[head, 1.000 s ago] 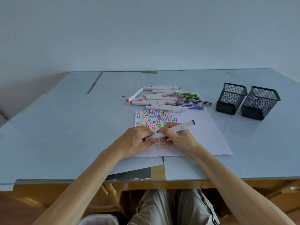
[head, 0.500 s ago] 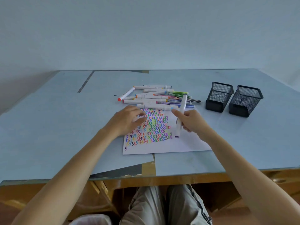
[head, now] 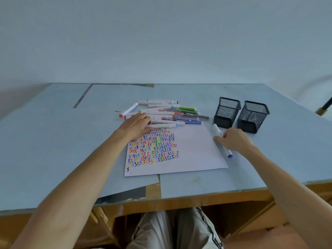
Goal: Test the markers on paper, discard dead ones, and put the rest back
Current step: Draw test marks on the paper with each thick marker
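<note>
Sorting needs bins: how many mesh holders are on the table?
2: one black mesh holder right of the marker pile, the other mesh holder beside it, farther right.

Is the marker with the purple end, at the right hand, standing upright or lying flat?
Lying flat. The purple-ended marker lies on the table beside the paper, under the right hand.

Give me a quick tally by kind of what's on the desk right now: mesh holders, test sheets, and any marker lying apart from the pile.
Black mesh holders: 2
Test sheet with squiggles: 1
Purple-tipped marker apart from the pile, at the right hand: 1
Marker pile under the left hand: 1 pile, too overlapped to count singly
Total: 4 items plus the pile
</note>
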